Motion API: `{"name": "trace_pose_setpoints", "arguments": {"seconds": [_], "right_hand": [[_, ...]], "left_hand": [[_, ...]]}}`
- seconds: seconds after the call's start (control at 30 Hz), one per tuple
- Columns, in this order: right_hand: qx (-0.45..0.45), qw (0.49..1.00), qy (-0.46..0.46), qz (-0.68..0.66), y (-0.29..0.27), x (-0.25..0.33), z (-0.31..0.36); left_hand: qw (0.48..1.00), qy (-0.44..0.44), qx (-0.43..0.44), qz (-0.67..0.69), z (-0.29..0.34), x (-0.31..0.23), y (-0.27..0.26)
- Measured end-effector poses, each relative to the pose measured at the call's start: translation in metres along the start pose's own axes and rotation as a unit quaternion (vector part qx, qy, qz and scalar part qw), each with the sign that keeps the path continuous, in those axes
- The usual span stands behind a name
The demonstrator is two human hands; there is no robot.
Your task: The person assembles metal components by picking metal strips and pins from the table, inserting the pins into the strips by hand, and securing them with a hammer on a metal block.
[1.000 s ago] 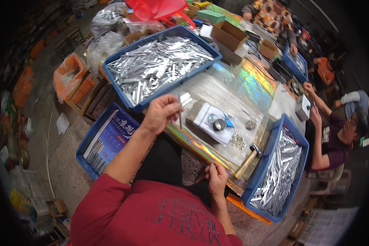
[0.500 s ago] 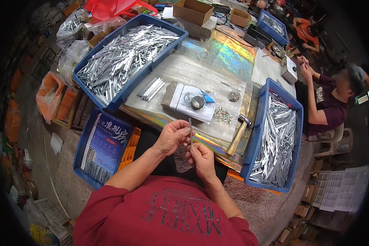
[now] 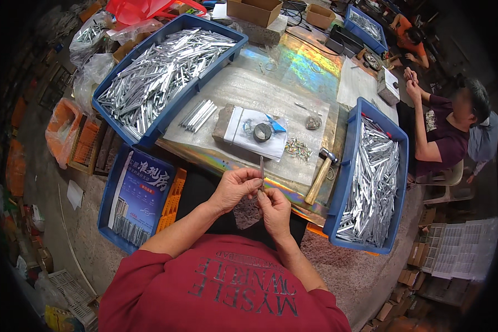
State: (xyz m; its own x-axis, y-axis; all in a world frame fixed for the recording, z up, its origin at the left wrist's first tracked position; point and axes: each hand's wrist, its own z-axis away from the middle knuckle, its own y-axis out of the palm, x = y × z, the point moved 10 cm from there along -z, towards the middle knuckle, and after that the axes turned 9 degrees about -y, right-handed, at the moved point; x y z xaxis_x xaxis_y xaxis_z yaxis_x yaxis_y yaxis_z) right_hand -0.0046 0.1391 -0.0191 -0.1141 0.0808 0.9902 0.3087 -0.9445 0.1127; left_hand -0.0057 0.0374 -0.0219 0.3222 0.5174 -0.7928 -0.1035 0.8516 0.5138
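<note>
In front of my chest, a slim grey metal strip (image 3: 262, 165) stands nearly upright between my hands, its top end poking out above the fingers. My left hand (image 3: 233, 191) pinches it from the left side. Lower down, the thumb and fingers of my right hand (image 3: 275, 211) are closed on the same strip. Its lower part is hidden by the fingers. Just beyond the hands sits a block covered with white paper (image 3: 243, 133), bearing a small round black dish (image 3: 262, 131). A wooden-handled hammer (image 3: 320, 181) lies to the right.
A blue tub (image 3: 159, 131) heaped with metal strips is at left, another blue tub (image 3: 331, 224) at right. A row of strips (image 3: 198, 116) and loose small parts (image 3: 297, 150) lie on the table. A co-worker (image 3: 445, 127) sits at the right.
The strip now shows a narrower, darker side, and my hands have come slightly closer together on it. The whole view has shifted a little. Both hands keep hold.
</note>
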Motion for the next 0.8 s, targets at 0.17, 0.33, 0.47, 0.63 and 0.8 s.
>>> {"name": "trace_pose_setpoints", "arguments": {"seconds": [0.17,0.33,0.47,0.63,0.8], "right_hand": [[-0.023,0.995,-0.06,0.08,-0.008,0.002,-0.001],[-0.027,0.971,-0.126,0.2,-0.008,0.02,-0.001],[0.039,0.938,-0.225,0.259,-0.007,0.041,-0.008],[-0.077,0.907,-0.196,0.365,-0.07,0.046,-0.048],[-0.087,0.813,-0.214,0.534,-0.078,0.056,-0.078]], "left_hand": [[1.0,0.0,-0.008,-0.025,0.002,0.0,0.008],[0.997,0.033,0.01,-0.073,0.0,0.004,0.01],[0.995,0.022,-0.021,-0.09,0.0,0.0,-0.007],[0.997,-0.008,-0.048,-0.059,0.002,-0.002,-0.016],[0.997,-0.019,-0.031,-0.069,0.004,0.002,-0.005]]}}
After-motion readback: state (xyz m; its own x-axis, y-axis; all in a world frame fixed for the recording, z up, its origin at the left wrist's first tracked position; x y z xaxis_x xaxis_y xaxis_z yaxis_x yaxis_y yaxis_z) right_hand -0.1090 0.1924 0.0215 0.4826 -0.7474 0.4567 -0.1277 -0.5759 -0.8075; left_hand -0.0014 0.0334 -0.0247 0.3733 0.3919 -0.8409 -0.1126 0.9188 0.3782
